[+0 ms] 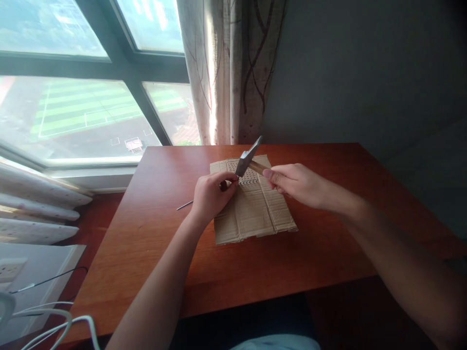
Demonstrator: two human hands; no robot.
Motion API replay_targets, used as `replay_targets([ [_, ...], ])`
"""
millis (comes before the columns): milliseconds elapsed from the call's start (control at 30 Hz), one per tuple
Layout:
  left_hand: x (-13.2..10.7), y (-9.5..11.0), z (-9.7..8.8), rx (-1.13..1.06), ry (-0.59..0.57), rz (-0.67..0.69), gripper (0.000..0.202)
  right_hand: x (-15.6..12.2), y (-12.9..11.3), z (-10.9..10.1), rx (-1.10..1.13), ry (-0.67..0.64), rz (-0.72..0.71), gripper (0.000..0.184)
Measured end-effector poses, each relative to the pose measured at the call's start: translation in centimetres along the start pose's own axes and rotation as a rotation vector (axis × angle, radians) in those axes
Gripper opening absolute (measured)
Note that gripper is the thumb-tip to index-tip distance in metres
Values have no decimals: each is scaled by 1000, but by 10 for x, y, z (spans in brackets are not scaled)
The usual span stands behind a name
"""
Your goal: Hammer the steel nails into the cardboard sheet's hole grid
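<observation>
My right hand (292,181) is closed around the wooden handle of a hammer (246,158). The hammer's metal head is tilted, its lower end right at the fingertips of my left hand (211,192). Those fingers are pinched together over a piece of brown cardboard (255,211); what they hold is too small and covered to make out. Rows of small dark holes (248,177) mark the cardboard's upper part, partly hidden by the hammer and my left hand. A thin metal rod (184,205) sticks out left of my left hand, its other end hidden behind it.
The cardboard lies on a reddish-brown wooden table (153,243). Behind the table hang patterned curtains (222,73), with a window (87,107) to the left and a dark wall to the right. White cables (69,318) run near the table's lower left edge.
</observation>
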State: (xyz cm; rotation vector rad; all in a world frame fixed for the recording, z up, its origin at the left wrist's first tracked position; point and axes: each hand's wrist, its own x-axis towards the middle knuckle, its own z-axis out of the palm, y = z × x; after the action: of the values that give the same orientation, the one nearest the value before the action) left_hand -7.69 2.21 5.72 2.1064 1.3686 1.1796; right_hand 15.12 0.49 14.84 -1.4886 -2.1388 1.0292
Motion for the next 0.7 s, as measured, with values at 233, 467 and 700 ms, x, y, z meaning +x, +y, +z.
replay_targets([
  [233, 1, 0, 0, -3, -17, -3, 10, -1, 3, 3, 46, 11, -1, 55],
  [467, -1, 0, -4, 85, -63, 11, 11, -1, 4, 4, -4, -16, 11, 54],
  [700, -1, 3, -8, 171, -104, -17, 22, 3, 6, 10, 2, 9, 4, 56],
])
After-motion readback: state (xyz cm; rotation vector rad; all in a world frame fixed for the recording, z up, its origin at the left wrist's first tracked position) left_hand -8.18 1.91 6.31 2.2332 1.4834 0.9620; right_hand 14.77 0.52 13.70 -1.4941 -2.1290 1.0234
